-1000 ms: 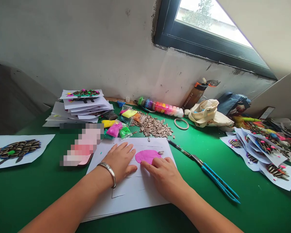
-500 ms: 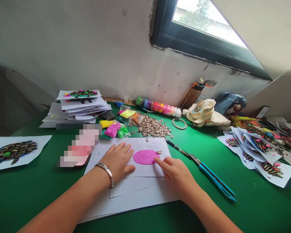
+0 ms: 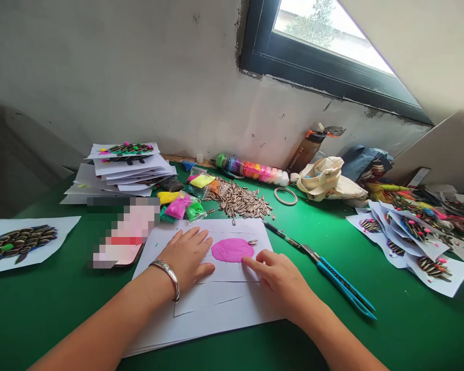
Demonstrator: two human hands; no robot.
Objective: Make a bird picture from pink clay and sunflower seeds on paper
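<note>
- Bench, under white paper;
- left hand, fingers apart, flat, well placed for bracing;
- right hand, grip apart; index at clay's lower edge; light, even pressure suits;
- pink clay, on paper;
- seed, clay's upper right edge; avoid bumping

brown bottle by the wall, lettering reading "BE YOUNGER"

Ref: pink clay oval. Left of it, pixelated item, content unreadable; farther left, seed picture cropped by the frame edge. Far right of it, clutter pile runs out of frame, smallest bits unidentifiable. Up-right, window cut off at top. Left hand covers some paper. Right hand: curled fingertips hidden.
</note>
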